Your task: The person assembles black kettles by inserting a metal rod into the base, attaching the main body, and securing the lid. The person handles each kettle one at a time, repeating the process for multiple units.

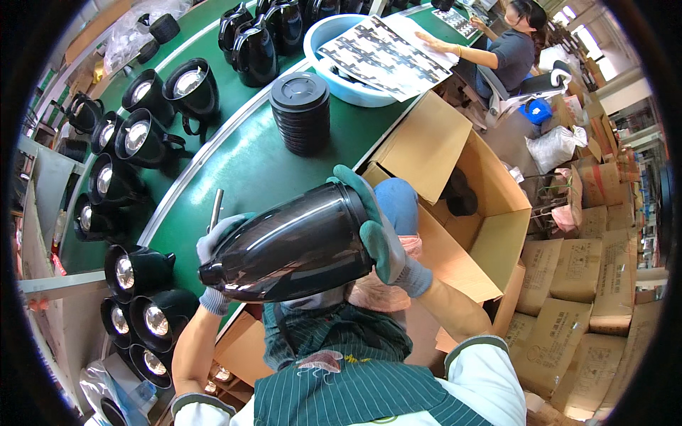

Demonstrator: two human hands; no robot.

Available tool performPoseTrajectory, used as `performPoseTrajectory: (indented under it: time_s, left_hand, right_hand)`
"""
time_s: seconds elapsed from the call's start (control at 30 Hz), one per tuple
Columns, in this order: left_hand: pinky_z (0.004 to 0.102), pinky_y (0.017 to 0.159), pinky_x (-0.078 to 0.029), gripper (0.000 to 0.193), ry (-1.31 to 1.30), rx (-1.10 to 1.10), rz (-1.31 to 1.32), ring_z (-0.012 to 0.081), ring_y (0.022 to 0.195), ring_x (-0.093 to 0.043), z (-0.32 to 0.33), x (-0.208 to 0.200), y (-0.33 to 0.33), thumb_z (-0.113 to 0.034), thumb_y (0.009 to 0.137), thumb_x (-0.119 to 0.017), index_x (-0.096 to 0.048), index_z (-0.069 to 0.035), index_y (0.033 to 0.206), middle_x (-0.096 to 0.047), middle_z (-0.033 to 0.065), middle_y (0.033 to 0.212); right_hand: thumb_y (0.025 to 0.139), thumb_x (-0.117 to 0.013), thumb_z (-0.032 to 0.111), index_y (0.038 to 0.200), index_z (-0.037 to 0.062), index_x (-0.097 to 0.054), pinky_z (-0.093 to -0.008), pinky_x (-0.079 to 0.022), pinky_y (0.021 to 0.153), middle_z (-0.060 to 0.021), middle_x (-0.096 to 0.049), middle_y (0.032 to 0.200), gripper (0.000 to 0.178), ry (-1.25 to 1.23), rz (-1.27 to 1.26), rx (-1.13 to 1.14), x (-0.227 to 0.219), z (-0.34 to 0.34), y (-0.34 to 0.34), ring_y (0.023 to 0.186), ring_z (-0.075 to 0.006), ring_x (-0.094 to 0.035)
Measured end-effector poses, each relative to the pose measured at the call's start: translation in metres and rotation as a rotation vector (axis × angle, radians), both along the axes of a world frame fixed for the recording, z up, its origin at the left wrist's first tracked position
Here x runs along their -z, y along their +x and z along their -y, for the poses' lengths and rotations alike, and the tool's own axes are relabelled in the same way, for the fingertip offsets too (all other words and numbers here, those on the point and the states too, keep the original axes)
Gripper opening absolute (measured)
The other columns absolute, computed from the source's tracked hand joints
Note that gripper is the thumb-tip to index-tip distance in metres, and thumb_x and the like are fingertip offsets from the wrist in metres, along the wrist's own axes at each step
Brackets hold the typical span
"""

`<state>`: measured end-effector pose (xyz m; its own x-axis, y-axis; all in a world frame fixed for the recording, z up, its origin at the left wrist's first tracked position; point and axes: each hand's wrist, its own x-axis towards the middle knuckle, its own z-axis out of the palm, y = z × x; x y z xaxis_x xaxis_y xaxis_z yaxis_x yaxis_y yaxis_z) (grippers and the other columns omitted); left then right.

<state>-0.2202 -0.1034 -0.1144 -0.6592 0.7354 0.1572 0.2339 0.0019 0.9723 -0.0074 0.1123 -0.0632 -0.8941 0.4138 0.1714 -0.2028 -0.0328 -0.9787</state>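
Observation:
A glossy black jug (295, 245) lies on its side in front of my chest, held between both hands. My left hand (226, 245), in a grey and green work glove, grips the narrower end by a small spout-like tip; the jug hides most of its fingers. A thin metal rod (216, 209) sticks up beside that hand, and I cannot tell whether the hand holds it. My right hand (380, 231), gloved alike, is wrapped round the wider end with its ring-like rim. Beyond the jug, a stack of black round lids (300, 117) stands on the green table (245, 167).
Several black jug bodies with shiny insides (138, 138) line the left. Finished-looking black jugs (256, 53) stand at the back, beside a light blue basin (323, 35) with a patterned sheet (387, 57). An open carton (508, 245) is at my right. A co-worker (508, 53) sits beyond; stacked cartons (568, 312) fill the right.

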Motion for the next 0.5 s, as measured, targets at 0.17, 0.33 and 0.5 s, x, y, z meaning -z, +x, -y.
performPoseTrajectory:
  time_s: [0.17, 0.33, 0.5]
  left_hand:
    - [0.0323, 0.088, -0.059, 0.034, -0.001, -0.027, -0.311, 0.0256, 0.092, -0.077, 0.006, -0.031, 0.003, -0.016, 0.080, -0.079, -0.073, 0.003, 0.108, -0.078, 0.0162, 0.105]
    - [0.0385, 0.089, -0.061, 0.026, 0.190, 0.077, -0.978, 0.0307, 0.100, -0.077, -0.007, -0.054, -0.014, -0.013, 0.080, -0.076, -0.076, -0.002, 0.104, -0.077, 0.0184, 0.108]
    - [0.0386, 0.089, -0.061, 0.037, 0.217, 0.115, -0.980, 0.0329, 0.102, -0.076, -0.013, -0.071, -0.008, -0.013, 0.077, -0.076, -0.075, -0.003, 0.113, -0.076, 0.0174, 0.114]
  right_hand:
    - [0.110, -0.048, 0.041, 0.164, 0.0020, -0.023, -0.0312, -0.029, 0.118, -0.0101, -0.040, 0.157, 0.071, -0.110, 0.001, -0.070, -0.016, -0.005, -0.006, 0.138, -0.0181, -0.043]
    - [0.111, -0.049, 0.037, 0.164, 0.0021, -0.023, -0.0315, -0.035, 0.118, -0.0102, -0.041, 0.159, 0.069, -0.005, 0.183, -0.044, -0.013, -0.015, -0.005, 0.139, -0.0183, -0.046]
    - [0.115, -0.038, 0.030, 0.161, 0.0013, -0.031, -0.0314, -0.038, 0.118, -0.0108, -0.043, 0.158, 0.055, -0.307, 0.247, 0.011, -0.002, -0.012, -0.004, 0.135, -0.0164, -0.050]
